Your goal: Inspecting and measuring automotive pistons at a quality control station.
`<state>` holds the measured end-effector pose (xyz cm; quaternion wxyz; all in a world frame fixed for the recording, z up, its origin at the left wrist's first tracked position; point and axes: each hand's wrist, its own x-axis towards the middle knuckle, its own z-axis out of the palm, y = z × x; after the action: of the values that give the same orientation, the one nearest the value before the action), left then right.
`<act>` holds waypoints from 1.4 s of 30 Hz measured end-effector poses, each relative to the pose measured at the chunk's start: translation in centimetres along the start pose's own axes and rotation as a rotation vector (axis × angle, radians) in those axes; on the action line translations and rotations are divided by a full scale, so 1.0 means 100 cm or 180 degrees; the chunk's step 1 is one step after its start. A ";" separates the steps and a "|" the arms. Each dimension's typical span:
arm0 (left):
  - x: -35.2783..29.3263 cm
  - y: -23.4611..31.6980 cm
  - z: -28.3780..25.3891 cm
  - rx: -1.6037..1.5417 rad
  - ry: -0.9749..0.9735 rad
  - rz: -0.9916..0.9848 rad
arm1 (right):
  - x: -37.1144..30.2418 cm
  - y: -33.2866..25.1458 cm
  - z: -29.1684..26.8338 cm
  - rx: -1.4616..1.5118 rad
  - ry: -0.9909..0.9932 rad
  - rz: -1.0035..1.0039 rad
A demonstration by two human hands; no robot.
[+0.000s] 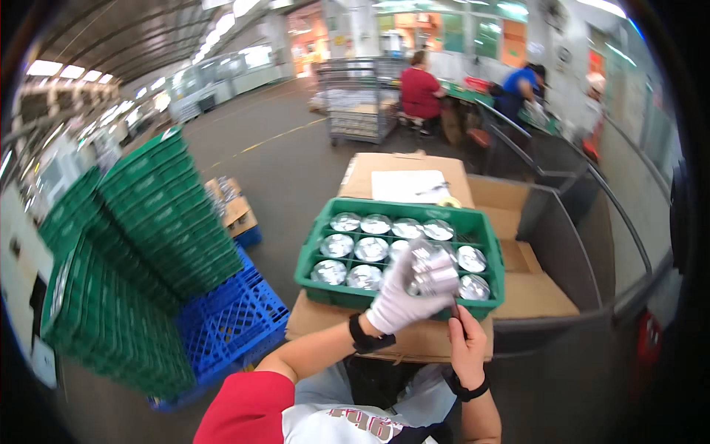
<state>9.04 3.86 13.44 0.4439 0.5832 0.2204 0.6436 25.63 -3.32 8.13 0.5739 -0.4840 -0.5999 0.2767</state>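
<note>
My left hand (397, 296), in a white glove, is closed around a shiny metal piston-like cylinder (436, 275) with grooves round its side. It is tilted over the front of a green divided crate (336, 296). Just below the cylinder, my bare right hand (469, 346) pinches a thin dark tool (455, 309), its upper end at or very near the cylinder's lower edge; whether they touch I cannot tell. Inside the crate, several similar round metal parts (364, 277) sit in separate compartments. Some compartments are hidden behind my left hand.
Under the crate is a cardboard box (310, 325), with white paper (403, 185) and a tape roll (448, 202) behind. Stacked green crates (159, 214) stand left on a blue pallet (222, 318). A railed bin (577, 244) is at right. Two people (421, 92) sit farther back.
</note>
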 end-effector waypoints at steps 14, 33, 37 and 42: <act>0.219 -0.195 0.017 0.1741 -0.0876 -0.1209 | -0.094 0.064 -0.063 0.0064 0.1059 0.0846; 0.211 -0.199 0.019 0.4153 -0.2152 0.0224 | -0.099 0.069 -0.072 0.0163 0.1083 0.1082; 0.199 -0.214 0.002 0.4485 -0.3215 -0.0374 | -0.105 0.054 -0.065 -0.0036 0.1042 0.0845; 0.180 -0.187 0.012 0.4580 -0.2824 -0.0494 | -0.117 0.050 -0.063 -0.0383 0.0789 0.0830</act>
<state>17.38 28.00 8.65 0.0530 0.9052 0.4209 0.0259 31.48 -13.32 -0.04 0.5727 -0.6214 -0.4723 0.2506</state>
